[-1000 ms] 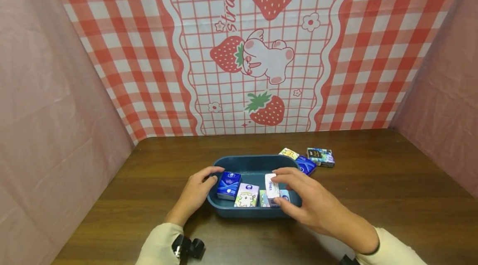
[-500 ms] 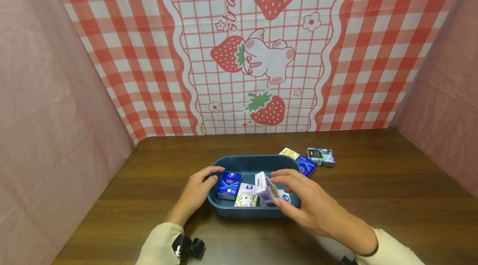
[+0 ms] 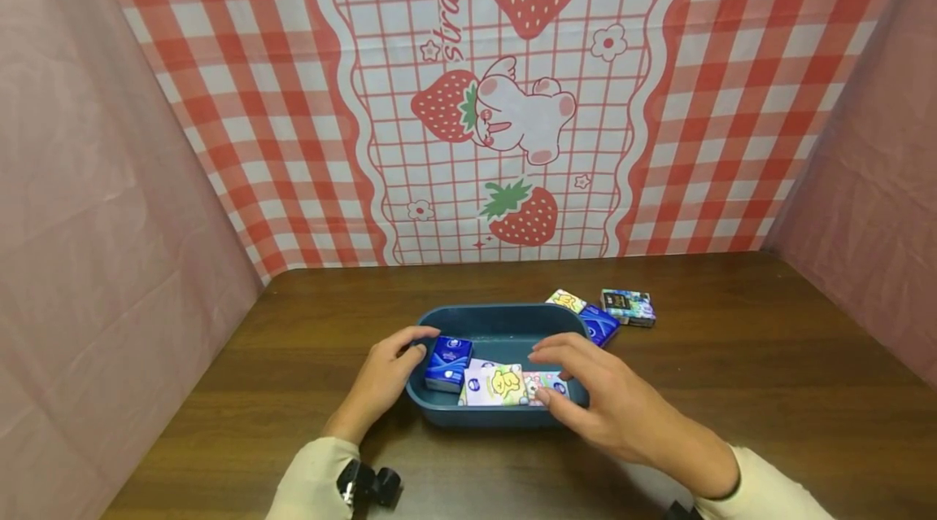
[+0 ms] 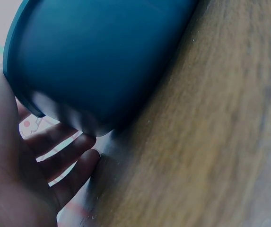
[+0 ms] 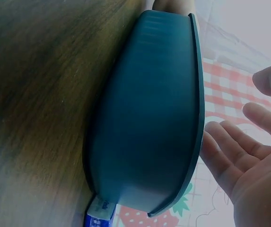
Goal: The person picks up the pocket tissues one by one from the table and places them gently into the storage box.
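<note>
A dark teal plastic bin (image 3: 505, 417) stands on the table with several pocket tissue packs inside. My left hand (image 3: 388, 369) holds its left rim, fingers against the outer wall in the left wrist view. My right hand (image 3: 611, 398) hovers over the bin's right end, fingers spread and nothing between them. Below its fingertips lies a pink-and-green tissue pack (image 3: 542, 383), partly hidden. A tissue pack with a yellow cartoon animal (image 3: 501, 384) lies left of it, overlapping a lilac tissue pack (image 3: 483, 364). A blue tissue pack (image 3: 449, 361) sits at the left end.
Behind the bin's right corner lie a yellow-white tissue pack (image 3: 567, 301) and a blue tissue pack (image 3: 602, 326), with a dark floral tissue pack (image 3: 628, 308) beside them. A strawberry-print checked cloth (image 3: 293, 137) hangs behind the wooden table (image 3: 241, 365).
The tissue pack that stood upright by my right fingertips has tipped over to the left and now lies flat, partly covering the lilac pack. My left hand has stayed put.
</note>
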`<state>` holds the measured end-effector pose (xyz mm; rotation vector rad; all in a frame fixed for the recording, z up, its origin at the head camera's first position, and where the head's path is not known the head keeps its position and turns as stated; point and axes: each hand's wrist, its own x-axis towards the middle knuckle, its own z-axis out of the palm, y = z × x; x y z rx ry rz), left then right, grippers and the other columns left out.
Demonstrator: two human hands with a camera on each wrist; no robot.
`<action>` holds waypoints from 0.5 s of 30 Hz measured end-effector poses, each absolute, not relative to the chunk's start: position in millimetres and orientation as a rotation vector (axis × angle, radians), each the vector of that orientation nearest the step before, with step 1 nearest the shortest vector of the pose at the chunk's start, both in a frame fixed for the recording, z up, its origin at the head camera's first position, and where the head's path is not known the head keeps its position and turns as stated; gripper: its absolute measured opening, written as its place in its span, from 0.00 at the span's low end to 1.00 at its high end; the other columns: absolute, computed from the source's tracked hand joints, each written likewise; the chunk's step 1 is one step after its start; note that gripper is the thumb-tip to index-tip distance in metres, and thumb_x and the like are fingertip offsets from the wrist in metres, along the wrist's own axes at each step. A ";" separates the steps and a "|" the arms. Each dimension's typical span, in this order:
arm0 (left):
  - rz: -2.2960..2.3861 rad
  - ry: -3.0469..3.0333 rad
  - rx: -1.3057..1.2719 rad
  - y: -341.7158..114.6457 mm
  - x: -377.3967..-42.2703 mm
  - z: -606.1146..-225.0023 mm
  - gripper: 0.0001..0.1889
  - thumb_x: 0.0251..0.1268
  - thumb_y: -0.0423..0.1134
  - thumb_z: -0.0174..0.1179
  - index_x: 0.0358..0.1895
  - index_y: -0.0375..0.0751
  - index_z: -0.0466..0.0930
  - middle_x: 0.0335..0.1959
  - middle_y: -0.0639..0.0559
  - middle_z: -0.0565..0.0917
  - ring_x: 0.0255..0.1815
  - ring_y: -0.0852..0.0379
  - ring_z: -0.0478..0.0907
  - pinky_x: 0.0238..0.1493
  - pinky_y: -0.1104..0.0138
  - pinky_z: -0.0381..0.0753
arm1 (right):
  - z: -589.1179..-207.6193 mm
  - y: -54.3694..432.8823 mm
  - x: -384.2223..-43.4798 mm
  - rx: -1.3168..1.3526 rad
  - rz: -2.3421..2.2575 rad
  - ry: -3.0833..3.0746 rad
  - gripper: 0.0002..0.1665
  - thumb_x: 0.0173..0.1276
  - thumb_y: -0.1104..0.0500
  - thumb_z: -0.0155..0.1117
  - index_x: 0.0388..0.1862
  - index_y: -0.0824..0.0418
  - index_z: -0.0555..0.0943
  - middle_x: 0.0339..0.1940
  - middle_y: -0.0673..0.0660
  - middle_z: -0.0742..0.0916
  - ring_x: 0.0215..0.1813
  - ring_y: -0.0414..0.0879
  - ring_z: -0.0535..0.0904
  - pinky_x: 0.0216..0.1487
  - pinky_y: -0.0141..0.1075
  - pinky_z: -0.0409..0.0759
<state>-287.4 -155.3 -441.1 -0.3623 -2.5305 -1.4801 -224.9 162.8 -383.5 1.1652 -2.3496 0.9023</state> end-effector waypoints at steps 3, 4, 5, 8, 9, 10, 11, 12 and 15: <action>-1.477 -2.526 -0.358 -154.7 -287.6 -440.7 0.15 0.71 0.34 0.56 0.54 0.52 0.86 0.57 0.53 0.83 0.63 0.49 0.76 0.67 0.47 0.69 | -382.6 163.8 -225.4 1.166 0.907 -2.351 0.19 0.70 0.56 0.68 0.58 0.48 0.79 0.56 0.45 0.81 0.52 0.38 0.78 0.44 0.38 0.84; -1.475 -2.525 -0.356 -154.6 -287.7 -440.6 0.15 0.71 0.34 0.56 0.54 0.52 0.86 0.57 0.53 0.83 0.63 0.49 0.76 0.67 0.47 0.69 | -382.5 164.3 -225.6 1.162 0.911 -2.353 0.19 0.70 0.56 0.68 0.58 0.47 0.79 0.56 0.45 0.81 0.52 0.38 0.78 0.43 0.38 0.84; -1.474 -2.523 -0.354 -154.5 -287.9 -440.6 0.15 0.71 0.34 0.56 0.53 0.52 0.86 0.57 0.53 0.83 0.63 0.50 0.76 0.67 0.47 0.69 | -382.4 164.8 -226.0 1.162 0.912 -2.353 0.18 0.70 0.56 0.68 0.58 0.47 0.79 0.55 0.44 0.81 0.52 0.38 0.78 0.43 0.38 0.84; -1.471 -2.521 -0.353 -154.4 -288.1 -440.6 0.15 0.71 0.34 0.56 0.53 0.53 0.86 0.57 0.53 0.83 0.63 0.49 0.76 0.67 0.47 0.69 | -382.8 166.3 -227.6 1.166 0.903 -2.352 0.18 0.70 0.57 0.67 0.57 0.48 0.80 0.55 0.44 0.81 0.51 0.38 0.79 0.43 0.37 0.84; -1.470 -2.522 -0.352 -154.4 -288.0 -440.7 0.15 0.71 0.33 0.56 0.53 0.53 0.86 0.57 0.53 0.83 0.63 0.49 0.76 0.67 0.47 0.69 | -383.1 166.9 -228.3 1.170 0.904 -2.349 0.18 0.70 0.58 0.67 0.57 0.49 0.80 0.55 0.45 0.81 0.50 0.39 0.79 0.43 0.37 0.84; -1.470 -2.523 -0.351 -154.4 -287.8 -440.8 0.15 0.71 0.33 0.56 0.53 0.52 0.86 0.57 0.53 0.83 0.63 0.49 0.76 0.67 0.47 0.69 | -383.3 167.7 -229.0 1.174 0.904 -2.344 0.18 0.69 0.58 0.67 0.57 0.49 0.80 0.55 0.45 0.81 0.50 0.39 0.79 0.43 0.37 0.84; -1.469 -2.523 -0.352 -154.4 -287.9 -440.9 0.15 0.71 0.33 0.56 0.53 0.52 0.86 0.57 0.53 0.83 0.63 0.49 0.76 0.67 0.47 0.69 | -383.3 168.6 -229.7 1.174 0.908 -2.340 0.18 0.69 0.59 0.68 0.57 0.49 0.80 0.55 0.46 0.81 0.50 0.39 0.79 0.43 0.37 0.84; -1.470 -2.524 -0.351 -154.5 -287.8 -440.9 0.15 0.71 0.33 0.56 0.53 0.52 0.86 0.57 0.53 0.83 0.63 0.49 0.76 0.67 0.47 0.69 | -383.2 169.5 -230.4 1.175 0.916 -2.331 0.19 0.68 0.60 0.68 0.57 0.49 0.80 0.55 0.46 0.81 0.50 0.39 0.79 0.43 0.37 0.84; -1.470 -2.528 -0.347 -154.7 -287.6 -440.9 0.15 0.71 0.34 0.56 0.53 0.52 0.86 0.57 0.52 0.83 0.63 0.49 0.76 0.67 0.46 0.69 | -382.4 171.8 -232.4 1.186 0.931 -2.291 0.20 0.66 0.63 0.68 0.56 0.50 0.80 0.55 0.47 0.82 0.51 0.40 0.79 0.42 0.37 0.85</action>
